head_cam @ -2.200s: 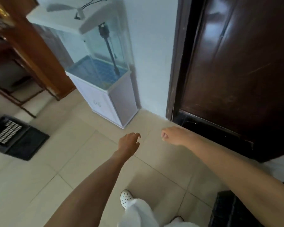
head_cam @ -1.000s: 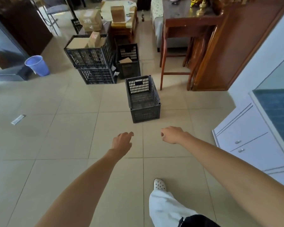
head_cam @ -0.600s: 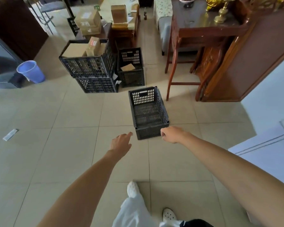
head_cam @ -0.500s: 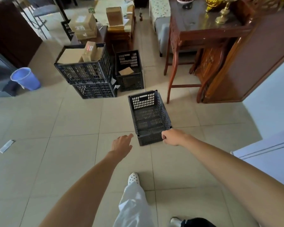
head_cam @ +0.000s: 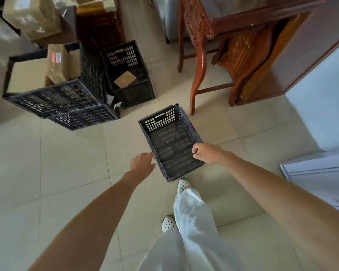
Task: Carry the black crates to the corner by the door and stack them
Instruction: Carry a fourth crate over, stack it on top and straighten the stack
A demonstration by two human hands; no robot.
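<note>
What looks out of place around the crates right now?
The big top crate in the left stack sits skewed, overhanging the crate beneath. The empty crate at the person's feet lies at an angle to the floor tiles. Nothing looks spilled or broken.

Soft even daylight, motion blur upper left, wide-angle bending at edges.

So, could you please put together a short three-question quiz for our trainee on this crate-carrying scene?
1. True or false: the empty crate nearest the person holds a cardboard box.
2. Which hand is at the crate's right rim: A) left hand B) right hand?
3. Fill in: the wooden table stands ____ the crate, from the camera.

Key
1. False; it is empty. Boxes sit in the stacked crates further left.
2. B; whether it grips yet is unclear.
3. Beyond, to the right.
</note>
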